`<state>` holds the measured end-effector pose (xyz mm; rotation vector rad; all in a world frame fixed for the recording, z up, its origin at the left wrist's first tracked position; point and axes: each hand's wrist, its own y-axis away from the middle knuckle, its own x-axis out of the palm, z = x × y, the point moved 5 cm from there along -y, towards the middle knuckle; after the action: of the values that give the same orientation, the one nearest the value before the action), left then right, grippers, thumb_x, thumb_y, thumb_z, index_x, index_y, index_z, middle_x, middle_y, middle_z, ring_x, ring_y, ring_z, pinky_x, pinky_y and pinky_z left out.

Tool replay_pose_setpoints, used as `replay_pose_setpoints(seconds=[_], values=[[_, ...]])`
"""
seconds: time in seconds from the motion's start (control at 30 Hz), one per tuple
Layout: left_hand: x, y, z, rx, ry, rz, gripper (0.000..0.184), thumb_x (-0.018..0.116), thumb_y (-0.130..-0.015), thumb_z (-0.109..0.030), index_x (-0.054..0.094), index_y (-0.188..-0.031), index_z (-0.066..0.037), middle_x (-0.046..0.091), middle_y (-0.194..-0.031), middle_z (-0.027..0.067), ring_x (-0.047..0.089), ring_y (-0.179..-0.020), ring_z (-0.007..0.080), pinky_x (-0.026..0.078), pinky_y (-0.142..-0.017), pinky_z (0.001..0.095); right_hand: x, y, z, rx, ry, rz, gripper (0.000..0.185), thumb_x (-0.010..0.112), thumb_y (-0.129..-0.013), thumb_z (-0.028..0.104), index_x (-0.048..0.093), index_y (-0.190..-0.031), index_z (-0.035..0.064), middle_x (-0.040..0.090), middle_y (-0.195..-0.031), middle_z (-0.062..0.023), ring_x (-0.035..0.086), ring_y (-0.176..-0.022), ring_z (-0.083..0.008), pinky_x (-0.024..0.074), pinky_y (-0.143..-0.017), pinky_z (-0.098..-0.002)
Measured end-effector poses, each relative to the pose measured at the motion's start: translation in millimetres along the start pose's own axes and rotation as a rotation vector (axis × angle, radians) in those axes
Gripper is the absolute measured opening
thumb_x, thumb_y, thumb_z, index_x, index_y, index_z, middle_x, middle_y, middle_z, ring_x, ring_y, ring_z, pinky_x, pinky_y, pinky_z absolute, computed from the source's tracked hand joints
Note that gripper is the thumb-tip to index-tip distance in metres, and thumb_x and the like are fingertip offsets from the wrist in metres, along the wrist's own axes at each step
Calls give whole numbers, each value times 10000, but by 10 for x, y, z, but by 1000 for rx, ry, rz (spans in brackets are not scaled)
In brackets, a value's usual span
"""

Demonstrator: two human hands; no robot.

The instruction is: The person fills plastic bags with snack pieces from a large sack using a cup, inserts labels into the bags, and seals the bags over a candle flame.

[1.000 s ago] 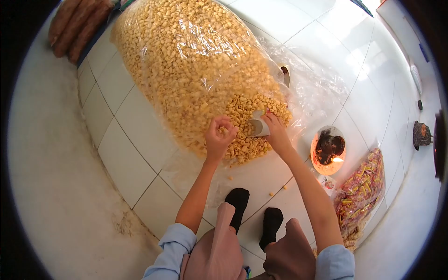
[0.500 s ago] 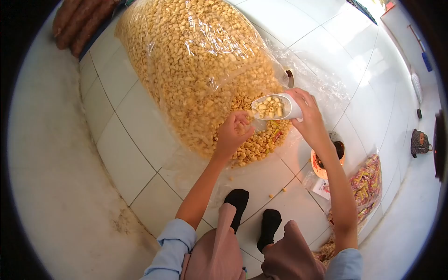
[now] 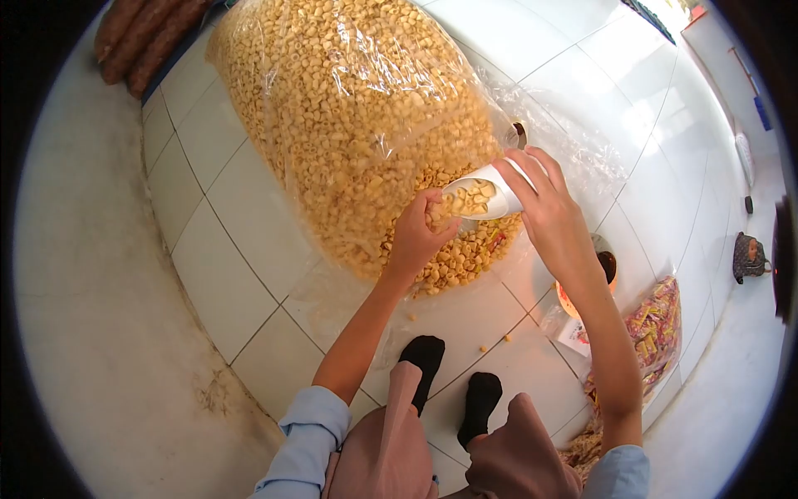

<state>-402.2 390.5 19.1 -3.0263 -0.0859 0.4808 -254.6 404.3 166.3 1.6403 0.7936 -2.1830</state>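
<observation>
My right hand (image 3: 544, 204) is closed around a white scoop (image 3: 508, 190), which is tilted with its mouth towards my left hand. Yellow, tube-shaped puffed snacks (image 3: 470, 200) lie in the scoop and at its lip. My left hand (image 3: 418, 234) is curled at that lip, around what looks like a small clear plastic bag (image 3: 464, 224) with a few snacks in it; the bag is mostly hidden. Below both hands, the big clear sack (image 3: 349, 108) lies on the floor, full of the same snacks, its loose mouth spread open.
To the right, a bag of small red and yellow packets (image 3: 654, 324) leans by the wall. Next to my right forearm stands a round container (image 3: 608, 268) with a dark inside, partly covered. A few snacks (image 3: 483, 348) lie on the white tiles near my feet. Brown rolls (image 3: 150, 37) are at upper left.
My right hand has turned the scoop down and leftward. Snacks have slid to its lip, at my left hand, whose fingers have closed in around the scoop's mouth.
</observation>
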Motion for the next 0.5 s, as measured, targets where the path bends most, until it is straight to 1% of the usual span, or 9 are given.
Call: replay_pose_setpoints(seconds=[0.03,0.07,0.13,0.3,0.37,0.4,0.43,0.47,0.5], values=[[-3,5,-22,-35,18,7,453,711,-670,-172,466,-1030,-43,549,-862,110,556,-808,209,456,-695,290,-9,3,6,-12,6,-22,568,508,-631,-130,455,-1159,71,443,-1146,-70,398,-1121,-287,513,-754,-308],[2,1,1,-37,18,8,453,711,-670,-172,466,-1030,-43,549,-862,110,556,-808,209,456,-695,290,-18,6,12,-23,12,-44,568,506,-631,-131,456,-1159,74,443,-1146,-70,401,-1118,-287,512,-755,-305],[3,-20,-44,126,-49,-3,474,721,-684,-138,435,-1048,-33,555,-892,94,562,-813,145,469,-711,273,-16,10,-13,-13,-20,-49,579,509,-626,-132,455,-1162,80,443,-1146,-71,400,-1120,-286,512,-757,-308],[17,3,24,49,104,53,462,697,-709,-115,419,-1069,-38,530,-963,87,536,-887,141,449,-769,268,191,74,-273,68,-70,-84,604,538,-607,-126,456,-1165,88,439,-1157,-85,403,-1111,-290,472,-826,-350],[24,12,52,5,159,73,462,690,-717,-109,410,-1078,-39,520,-983,81,527,-911,144,440,-795,270,542,253,-596,276,-186,-161,622,579,-599,-104,439,-1177,78,420,-1183,-106,392,-1105,-312,405,-897,-385],[37,17,59,-25,242,104,472,675,-729,-97,390,-1101,-43,501,-1012,80,513,-935,147,430,-816,275,751,354,-649,275,-184,-163,622,579,-599,-104,439,-1177,78,420,-1183,-106,392,-1105,-312,405,-897,-385],[47,22,74,-56,322,137,482,660,-741,-86,370,-1124,-48,481,-1040,79,500,-959,150,420,-837,280,1009,503,-729,410,-266,-133,634,598,-599,-91,427,-1188,72,408,-1194,-119,384,-1106,-324,380,-913,-391],[41,13,99,-56,316,138,482,660,-741,-86,370,-1124,-48,481,-1040,79,500,-959,150,420,-837,280,1237,622,-783,545,-352,-101,649,617,-599,-78,414,-1199,67,396,-1205,-131,375,-1106,-335,355,-929,-397],[38,14,116,2,243,131,488,644,-757,-91,350,-1144,-53,456,-1069,85,484,-978,153,419,-841,281,1374,672,-764,548,-359,-98,649,617,-599,-78,414,-1199,67,396,-1205,-131,375,-1106,-335,355,-929,-397]])
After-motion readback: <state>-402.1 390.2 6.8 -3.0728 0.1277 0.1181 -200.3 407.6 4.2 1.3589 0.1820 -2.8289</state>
